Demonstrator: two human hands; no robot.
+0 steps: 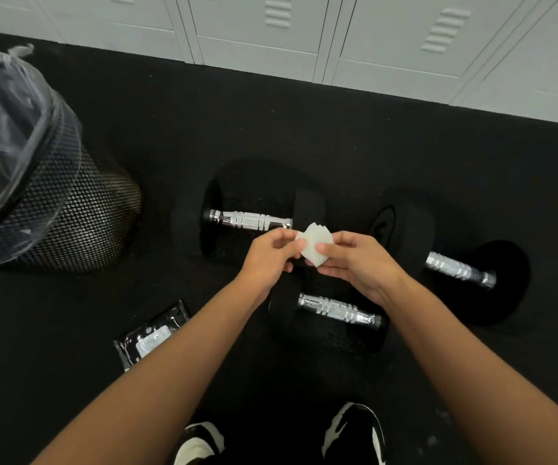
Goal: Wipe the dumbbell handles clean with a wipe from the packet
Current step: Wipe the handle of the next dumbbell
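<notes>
Three black dumbbells with chrome handles lie on the dark floor: one at the centre left, one nearer me, one at the right. A folded white wipe is held above them between both hands. My left hand pinches its left edge. My right hand grips its right side from below. The wipe packet, clear and dark, lies flat on the floor at the lower left, beside my left forearm.
A black mesh bin with a clear liner stands at the left. White lockers line the far edge of the floor. My two black-and-white shoes show at the bottom.
</notes>
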